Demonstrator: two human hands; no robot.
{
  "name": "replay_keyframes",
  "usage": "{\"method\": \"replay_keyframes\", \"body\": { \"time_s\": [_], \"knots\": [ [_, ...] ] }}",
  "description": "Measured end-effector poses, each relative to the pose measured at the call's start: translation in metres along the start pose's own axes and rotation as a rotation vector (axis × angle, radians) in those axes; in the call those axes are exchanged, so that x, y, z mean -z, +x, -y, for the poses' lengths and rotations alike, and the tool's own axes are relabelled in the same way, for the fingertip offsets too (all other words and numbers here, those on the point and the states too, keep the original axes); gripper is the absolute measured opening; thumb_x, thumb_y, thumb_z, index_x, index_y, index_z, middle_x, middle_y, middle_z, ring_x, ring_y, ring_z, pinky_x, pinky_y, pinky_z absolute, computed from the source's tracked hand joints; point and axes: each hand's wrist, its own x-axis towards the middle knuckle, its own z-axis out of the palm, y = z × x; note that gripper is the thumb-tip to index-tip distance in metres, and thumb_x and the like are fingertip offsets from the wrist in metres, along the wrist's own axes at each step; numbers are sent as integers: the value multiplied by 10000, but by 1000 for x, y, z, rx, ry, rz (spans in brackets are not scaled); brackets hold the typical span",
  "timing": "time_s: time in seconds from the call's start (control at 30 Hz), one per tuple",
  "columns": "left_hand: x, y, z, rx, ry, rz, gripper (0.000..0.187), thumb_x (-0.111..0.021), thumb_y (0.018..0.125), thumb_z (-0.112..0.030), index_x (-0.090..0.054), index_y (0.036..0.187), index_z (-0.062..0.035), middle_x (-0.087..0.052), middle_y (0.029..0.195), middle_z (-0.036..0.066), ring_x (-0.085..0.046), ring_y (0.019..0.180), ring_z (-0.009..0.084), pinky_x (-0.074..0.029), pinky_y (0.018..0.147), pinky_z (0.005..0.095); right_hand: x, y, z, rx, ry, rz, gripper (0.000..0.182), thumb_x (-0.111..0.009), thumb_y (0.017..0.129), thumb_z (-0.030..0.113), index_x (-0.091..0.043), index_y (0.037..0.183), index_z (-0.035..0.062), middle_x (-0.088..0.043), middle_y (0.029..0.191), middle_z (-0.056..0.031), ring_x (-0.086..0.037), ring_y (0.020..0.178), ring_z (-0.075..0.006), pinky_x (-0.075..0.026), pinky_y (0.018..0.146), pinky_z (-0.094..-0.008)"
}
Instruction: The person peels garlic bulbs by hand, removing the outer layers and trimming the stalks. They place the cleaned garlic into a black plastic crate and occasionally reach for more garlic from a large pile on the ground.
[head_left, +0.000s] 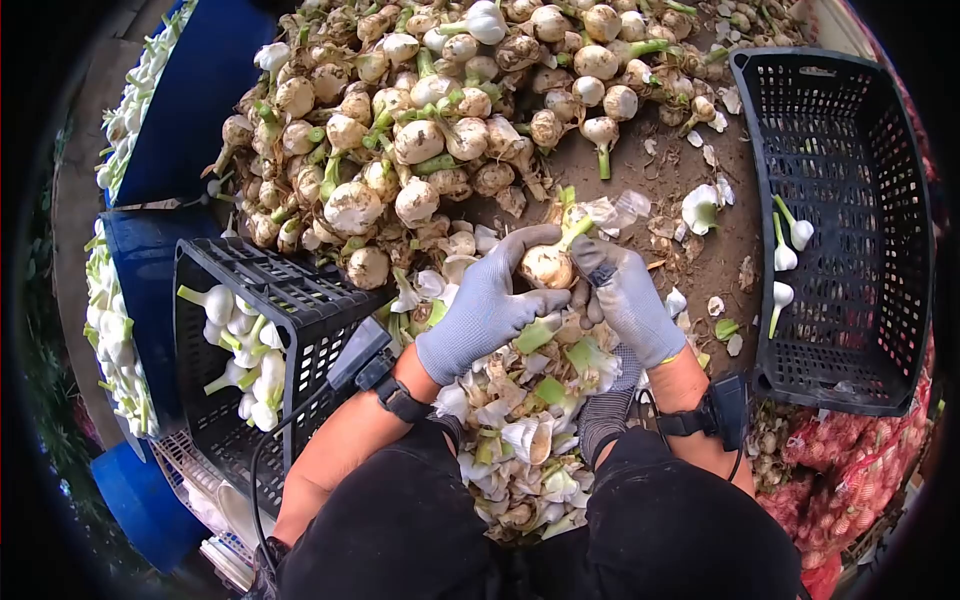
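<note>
My left hand (495, 305), in a grey glove, is closed round a garlic bulb (547, 268) with brownish skin and a short green stem. Close against the bulb's right side is my right hand (630, 300), also gloved, with its fingers curled in. A small dark piece (601, 274) shows at its thumb and fingers; what it is I cannot make out. Beyond both hands rises a large heap of unpeeled garlic bulbs (415, 140) with soil on them. Below them, peeled skins and leaf scraps (530, 440) lie between my legs.
At the right stands a black crate (745, 200) with a few white bulbs. Another black crate (290, 300), tilted at the left, holds several cleaned bulbs. Blue containers (145, 300) full of white garlic line the left edge. Red net sacks (850, 490) lie lower right.
</note>
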Motion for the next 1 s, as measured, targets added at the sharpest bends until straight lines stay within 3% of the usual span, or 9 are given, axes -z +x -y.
{"method": "replay_keyframes", "body": {
  "time_s": [0.1, 0.33, 0.4, 0.5, 0.77, 0.87, 0.93, 0.97, 1.0],
  "knots": [
    [-2, -5, 6, 9, -22, 7, 623, -789, 803, -101, -475, 1336, -26, -553, 1239, 46, -539, 1137, 113, -457, 976, 276, -7, 2, -4, 107, -56, -15, 312, -562, 987, 255, -617, 1132, -15, -569, 629, -32, -508, 475, -86, -418, 440, -225],
    [9, -7, -1, 121, -237, 47, 644, -784, 809, -112, -470, 1366, -35, -590, 1196, 18, -578, 1060, 95, -478, 934, 254, -14, -6, 8, -35, 91, -16, 233, -561, 985, 221, -632, 1016, 1, -575, 634, -33, -494, 477, -88, -383, 416, -259],
    [8, -8, -8, 89, -123, 113, 656, -781, 812, -102, -466, 1384, -32, -579, 1236, 33, -580, 1070, 99, -479, 940, 259, -8, -4, 7, -143, -203, 38, 268, -580, 980, 246, -628, 979, -18, -585, 628, -49, -496, 469, -89, -379, 406, -257],
    [6, -7, -11, 109, -212, 81, 663, -776, 813, -90, -457, 1390, -19, -578, 1242, 34, -576, 1083, 104, -482, 941, 264, -11, -5, 16, -180, -194, 41, 291, -584, 979, 246, -625, 929, -38, -593, 619, -52, -501, 465, -90, -377, 401, -258],
    [7, -8, -14, 60, -237, 33, 729, -821, 756, -59, -459, 1387, -7, -599, 1235, 48, -604, 1077, 135, -493, 945, 279, -16, -17, 17, -50, 17, 15, 286, -540, 989, 222, -632, 885, -29, -594, 614, -54, -536, 516, -79, -422, 488, -223],
    [14, -8, 0, 4, -227, 62, 737, -780, 834, -283, -418, 1427, -39, -639, 1138, 44, -652, 918, 139, -526, 806, 255, -13, -16, 17, -42, -124, 10, 237, -500, 967, 133, -650, 914, -44, -669, 726, -76, -576, 539, -126, -459, 530, -257],
    [20, -10, 0, 118, -678, 222, 808, -605, 913, -549, -310, 1487, -63, -629, 1060, 54, -636, 783, 101, -505, 631, 223, -8, -10, 1, 288, -988, -130, 192, -540, 946, 106, -656, 973, -45, -683, 762, -72, -625, 629, -176, -500, 604, -307],
    [20, -9, 0, 117, -678, 220, 808, -605, 913, -549, -310, 1487, -63, -629, 1060, 54, -636, 783, 101, -505, 631, 223, -8, -7, -6, 289, -988, -129, 192, -540, 946, 106, -656, 973, -45, -683, 762, -72, -625, 629, -176, -500, 604, -307],
    [18, -7, 0, 140, -650, 188, 846, -528, 909, -627, -267, 1504, -85, -624, 1002, 50, -615, 706, 101, -465, 569, 214, -9, -4, -14, 529, -914, -183, 195, -582, 936, 129, -661, 984, -42, -695, 787, -71, -643, 649, -207, -509, 623, -349]
  ]
}}
